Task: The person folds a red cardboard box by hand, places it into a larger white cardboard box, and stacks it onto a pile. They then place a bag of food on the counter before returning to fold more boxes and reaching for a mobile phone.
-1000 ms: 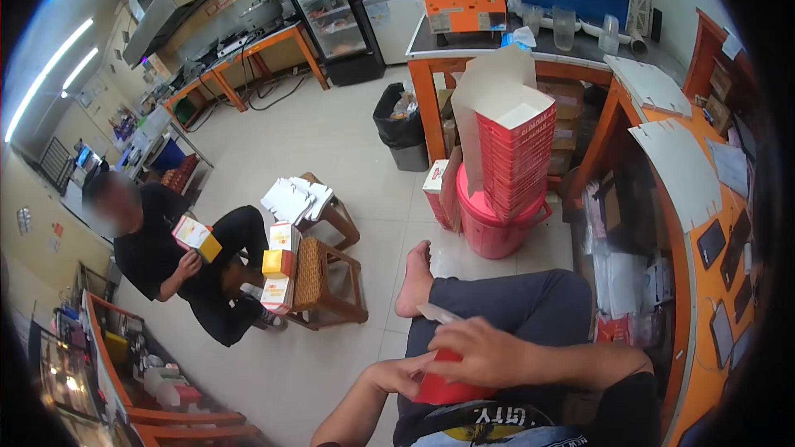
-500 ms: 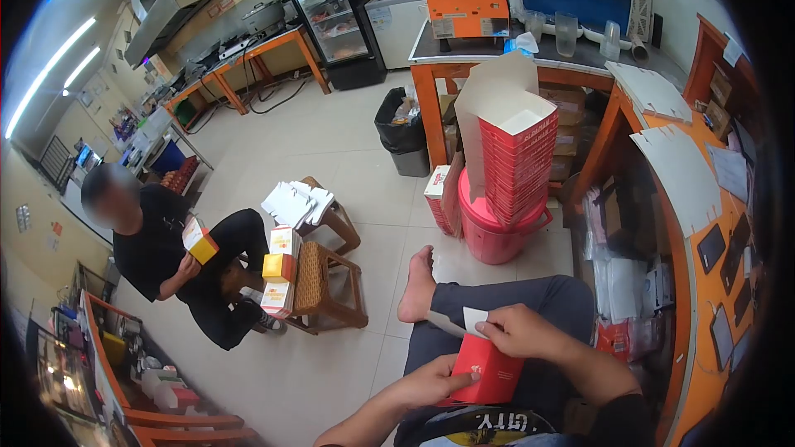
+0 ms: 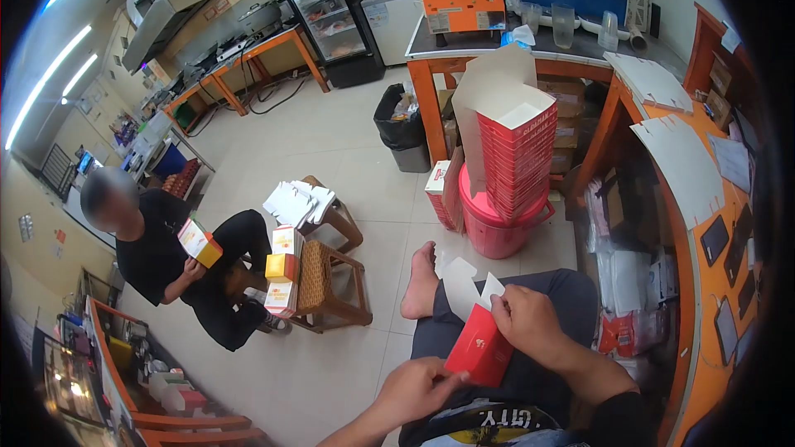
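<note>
A: Over the lap, a flat red cardboard carton [image 3: 479, 348] with white flaps [image 3: 464, 285] standing up. The right hand [image 3: 530, 323] pinches its top corner, fingers closed on card.

B: And the left hand [image 3: 422, 385] grips the lower edge, I think; the fingertips are hard to read there.

A: To shape it well, press along the creases and keep the panels square. Thin, smooth, stiff card.

B: Beyond it, a nested stack of red cartons [image 3: 517, 157] rises from a round pink plastic bucket [image 3: 497, 232]. Across the tiled floor, a seated person in black [image 3: 166, 257] holds a yellow-and-white box [image 3: 199, 242].
</note>
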A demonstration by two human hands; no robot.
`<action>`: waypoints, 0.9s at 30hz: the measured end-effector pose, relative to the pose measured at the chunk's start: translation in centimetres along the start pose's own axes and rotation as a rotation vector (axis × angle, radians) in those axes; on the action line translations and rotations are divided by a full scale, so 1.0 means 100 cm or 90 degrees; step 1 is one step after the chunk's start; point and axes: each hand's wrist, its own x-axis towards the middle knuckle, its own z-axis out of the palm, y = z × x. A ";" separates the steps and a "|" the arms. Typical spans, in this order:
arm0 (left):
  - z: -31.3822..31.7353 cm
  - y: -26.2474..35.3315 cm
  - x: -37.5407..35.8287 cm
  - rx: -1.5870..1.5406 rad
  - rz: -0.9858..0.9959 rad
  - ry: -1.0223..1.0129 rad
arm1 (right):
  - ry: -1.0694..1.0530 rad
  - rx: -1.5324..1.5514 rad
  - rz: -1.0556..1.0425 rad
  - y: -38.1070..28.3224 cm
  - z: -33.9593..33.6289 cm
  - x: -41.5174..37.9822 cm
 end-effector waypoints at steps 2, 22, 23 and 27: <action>0.008 -0.005 -0.002 0.022 -0.036 0.110 | 0.031 -0.004 0.007 -0.002 0.004 -0.004; 0.097 -0.086 0.013 -0.948 -0.192 -0.271 | 0.154 -0.025 -0.343 0.011 0.003 -0.018; 0.101 -0.084 0.010 -0.885 -0.180 -0.289 | 0.136 -0.030 -0.353 0.013 0.004 -0.019; 0.083 -0.064 0.008 -0.710 -0.019 -0.273 | 0.073 -0.041 -0.377 0.011 0.002 -0.020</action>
